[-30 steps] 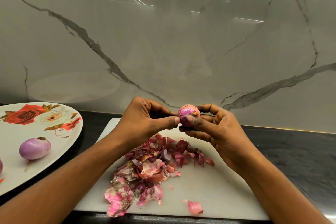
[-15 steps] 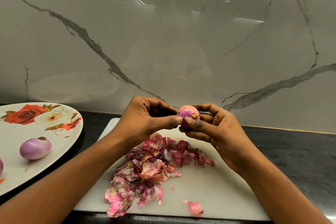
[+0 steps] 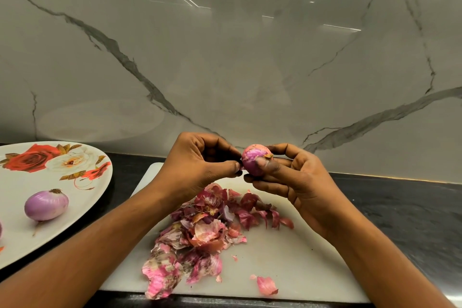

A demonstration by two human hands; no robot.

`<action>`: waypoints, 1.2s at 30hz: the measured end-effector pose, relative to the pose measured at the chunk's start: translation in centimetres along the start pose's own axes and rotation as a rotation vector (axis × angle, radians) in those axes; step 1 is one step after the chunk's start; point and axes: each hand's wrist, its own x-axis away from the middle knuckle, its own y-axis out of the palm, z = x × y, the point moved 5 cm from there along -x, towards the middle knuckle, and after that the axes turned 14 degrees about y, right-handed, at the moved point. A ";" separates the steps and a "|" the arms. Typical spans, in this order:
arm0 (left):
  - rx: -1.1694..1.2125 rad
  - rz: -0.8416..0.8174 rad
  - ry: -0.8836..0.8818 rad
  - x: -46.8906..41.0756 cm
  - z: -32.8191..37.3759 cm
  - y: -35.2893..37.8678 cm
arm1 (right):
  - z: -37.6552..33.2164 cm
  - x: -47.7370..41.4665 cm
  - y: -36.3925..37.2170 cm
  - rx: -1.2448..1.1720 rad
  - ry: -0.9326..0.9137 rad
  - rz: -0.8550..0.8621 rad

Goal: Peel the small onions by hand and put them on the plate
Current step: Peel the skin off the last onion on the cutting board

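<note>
The right hand point(image 3: 297, 182) holds a small onion point(image 3: 255, 160) up in the air. Its thumb lies across the front of the onion and its fingers curl round the back. The onion is purple and shiny where the skin is off, and some pink, dry skin sits on top. The left hand point(image 3: 200, 160) is right beside it. Its thumb and fingers are pressed together at the onion's left side, pinching at the skin there.

Under both hands lies a white cutting board point(image 3: 312, 265). A big heap of pink and red onion skins point(image 3: 207, 230) sits on the board. One loose skin point(image 3: 267, 285) lies apart, near the front edge.

The board rests on a dark surface point(image 3: 412, 212). To the left is a white plate point(image 3: 20, 242) with red and white roses painted on it. One peeled onion point(image 3: 46, 205) lies on the plate, well apart from the hands. Behind everything stands a grey marble wall point(image 3: 225, 70) with dark lines.
</note>
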 end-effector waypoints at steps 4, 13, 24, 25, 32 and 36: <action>-0.015 0.016 0.003 0.0 -0.1 -0.1 | 0.1 0.0 -0.1 -0.024 0.026 0.003; -0.064 0.031 -0.014 -0.1 -0.4 -0.4 | 0.3 -0.1 -0.6 -0.221 0.086 -0.017; -0.020 -0.109 0.013 0.2 0.3 0.5 | 0.4 -0.2 -0.2 -0.217 0.103 -0.057; -0.016 -0.112 0.010 0.2 0.4 0.5 | 0.4 -0.1 -0.1 -0.205 0.104 -0.066; -0.054 -0.103 0.011 0.1 0.0 0.2 | 0.4 0.1 0.1 -0.178 0.107 -0.084; -0.077 -0.089 0.025 0.1 -0.2 0.1 | 0.3 0.1 0.0 -0.153 0.110 -0.062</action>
